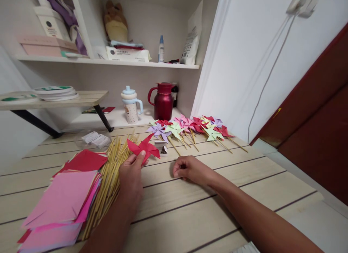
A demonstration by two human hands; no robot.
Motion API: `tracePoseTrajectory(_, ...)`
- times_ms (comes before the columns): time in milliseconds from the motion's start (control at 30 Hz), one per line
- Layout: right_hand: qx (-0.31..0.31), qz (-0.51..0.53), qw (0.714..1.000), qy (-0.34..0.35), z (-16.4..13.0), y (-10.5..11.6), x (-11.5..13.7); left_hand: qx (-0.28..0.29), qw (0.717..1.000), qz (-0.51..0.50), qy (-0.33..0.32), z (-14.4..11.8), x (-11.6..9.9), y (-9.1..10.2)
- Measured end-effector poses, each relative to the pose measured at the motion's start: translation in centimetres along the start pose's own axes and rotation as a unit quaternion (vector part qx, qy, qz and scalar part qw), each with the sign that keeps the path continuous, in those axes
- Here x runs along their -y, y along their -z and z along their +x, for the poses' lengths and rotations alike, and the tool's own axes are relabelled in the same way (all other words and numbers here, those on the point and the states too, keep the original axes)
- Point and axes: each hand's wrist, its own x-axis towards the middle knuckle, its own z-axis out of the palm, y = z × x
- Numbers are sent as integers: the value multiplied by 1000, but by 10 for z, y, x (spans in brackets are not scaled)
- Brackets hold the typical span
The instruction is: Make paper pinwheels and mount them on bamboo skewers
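A folded red paper pinwheel (144, 148) sits at frame centre, pinched in the left hand (131, 175); it has no stick yet. The right hand (190, 169) rests curled on the pale plank worktop (190, 213), grip closed, holding nothing visible. Behind lie finished pinwheels (190, 128); lower left, bamboo sticks (110, 180) and uncut pink sheets (62, 202) wait.

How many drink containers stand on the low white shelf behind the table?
2: a dotted cup with a blue lid on the left and a red jug right of it. A dark item behind the jug is mostly hidden.
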Motion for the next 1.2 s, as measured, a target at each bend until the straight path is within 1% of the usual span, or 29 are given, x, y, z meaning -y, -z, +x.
tracePoseTrajectory(133, -83, 27, 995, -41, 5, 13, -6, -5, 1000, 0, 2, -1, -1, -1)
tracePoseTrajectory(233, -129, 8, 990, -49, 7, 21, -9, -5, 1000, -4, 7, 0, -1, 0)
tracePoseTrajectory(333, -153, -49, 986, -50, 6, 22, -10, -2, 1000, 0, 10, -1, 0, 0)
tracePoseTrajectory(467, -179, -153, 972, -26, 3, 15, -5, 0, 1000, 9, 7, -1, 0, 1)
tracePoseTrajectory(533, -179, -185, 966, -19, 2, 13, -2, -2, 1000, 10, 8, -1, 0, 1)
tracePoseTrajectory(633, -154, -198, 968, -16, 2, 13, -1, -6, 1000, 4, 11, 0, 0, 0)
tracePoseTrajectory(833, -93, -149, 984, -21, 4, 16, -13, -8, 1000, -7, 13, -1, -1, -1)
tracePoseTrajectory(933, -73, -123, 989, -24, 3, 18, -14, -6, 1000, -5, 12, -2, -2, 0)
tracePoseTrajectory(1200, -83, -109, 989, -48, -2, 21, -7, -6, 1000, 4, 0, 2, 1, 2)
